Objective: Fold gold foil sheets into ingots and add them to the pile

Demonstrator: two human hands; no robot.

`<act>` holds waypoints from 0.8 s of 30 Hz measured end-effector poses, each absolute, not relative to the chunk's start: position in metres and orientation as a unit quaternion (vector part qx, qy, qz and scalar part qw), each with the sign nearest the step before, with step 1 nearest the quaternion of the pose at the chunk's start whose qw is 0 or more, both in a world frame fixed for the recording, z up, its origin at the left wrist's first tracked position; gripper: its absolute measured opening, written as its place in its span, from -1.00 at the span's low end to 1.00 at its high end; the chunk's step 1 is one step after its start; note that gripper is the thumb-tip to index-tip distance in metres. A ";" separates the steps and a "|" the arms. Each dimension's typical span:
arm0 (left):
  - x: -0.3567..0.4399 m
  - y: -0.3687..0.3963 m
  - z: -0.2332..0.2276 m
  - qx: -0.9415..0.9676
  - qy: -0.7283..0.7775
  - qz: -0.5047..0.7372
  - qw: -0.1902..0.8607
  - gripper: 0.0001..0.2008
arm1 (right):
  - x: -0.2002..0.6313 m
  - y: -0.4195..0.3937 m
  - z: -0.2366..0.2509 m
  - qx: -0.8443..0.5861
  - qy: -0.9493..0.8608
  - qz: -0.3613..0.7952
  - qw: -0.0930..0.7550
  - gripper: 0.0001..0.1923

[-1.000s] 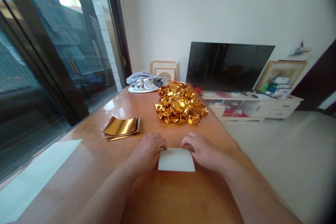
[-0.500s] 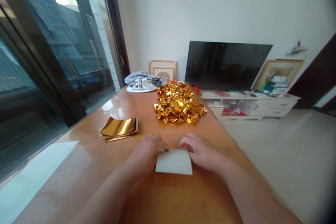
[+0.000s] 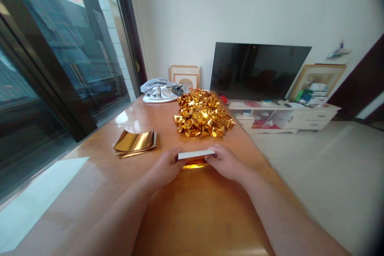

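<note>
A sheet of foil paper, white on one side and gold on the other, is held between both hands just above the wooden table. My left hand pinches its left end and my right hand pinches its right end. The sheet is lifted nearly edge-on, with its gold side showing underneath. A stack of flat gold sheets lies to the left. A heap of folded gold paper pieces sits beyond the hands.
A crumpled grey cloth and a picture frame are at the table's far end. Glass doors run along the left. A television on a low white cabinet stands to the right, past the table's right edge.
The sheet lay flat with its white side up under both hands. Now both hands have lifted and tipped it away, so it shows edge-on with gold beneath.
</note>
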State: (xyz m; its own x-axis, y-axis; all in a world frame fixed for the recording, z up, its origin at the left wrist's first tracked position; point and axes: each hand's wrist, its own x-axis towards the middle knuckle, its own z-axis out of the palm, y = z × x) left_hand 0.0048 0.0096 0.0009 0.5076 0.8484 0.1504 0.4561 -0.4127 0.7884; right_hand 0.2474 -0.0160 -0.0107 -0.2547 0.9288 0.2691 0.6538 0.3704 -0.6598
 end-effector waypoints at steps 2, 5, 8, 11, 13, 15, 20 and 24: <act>0.008 0.007 0.002 0.772 0.383 0.280 0.423 -0.85 | 0.247 -0.015 -0.012 -0.518 -0.752 0.244 0.325 -0.85; 0.012 0.004 0.001 0.738 0.325 0.276 0.523 -0.72 | 0.247 -0.014 -0.012 -0.515 -0.745 0.264 0.331 -0.82; 0.012 0.007 -0.003 0.736 0.316 0.272 0.534 -0.65 | 0.246 -0.014 -0.011 -0.504 -0.743 0.288 0.334 -0.83; 0.007 0.011 -0.006 0.763 0.367 0.283 0.450 -0.79 | 0.247 -0.014 -0.013 -0.485 -0.742 0.320 0.334 -0.85; 0.002 0.013 -0.006 0.788 0.386 0.292 0.381 -0.89 | 0.248 -0.014 -0.016 -0.486 -0.736 0.329 0.337 -0.78; -0.001 0.013 -0.005 0.814 0.368 0.291 0.343 -0.86 | 0.248 -0.013 -0.021 -0.495 -0.732 0.326 0.335 -0.71; 0.000 0.012 -0.006 0.831 0.343 0.293 0.326 -0.86 | 0.245 -0.015 -0.023 -0.485 -0.778 0.245 0.316 -0.82; 0.003 0.012 -0.006 0.849 0.343 0.281 0.288 -0.82 | 0.243 -0.018 -0.015 -0.493 -0.802 0.160 0.298 -0.87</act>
State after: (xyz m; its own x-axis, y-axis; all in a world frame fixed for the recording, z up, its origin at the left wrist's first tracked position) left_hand 0.0028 0.0116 -0.0064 0.6071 0.7439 0.2794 0.4199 -0.5988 0.6820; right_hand 0.2434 -0.0179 -0.0151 -0.3368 0.8857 0.3196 0.6955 0.4628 -0.5496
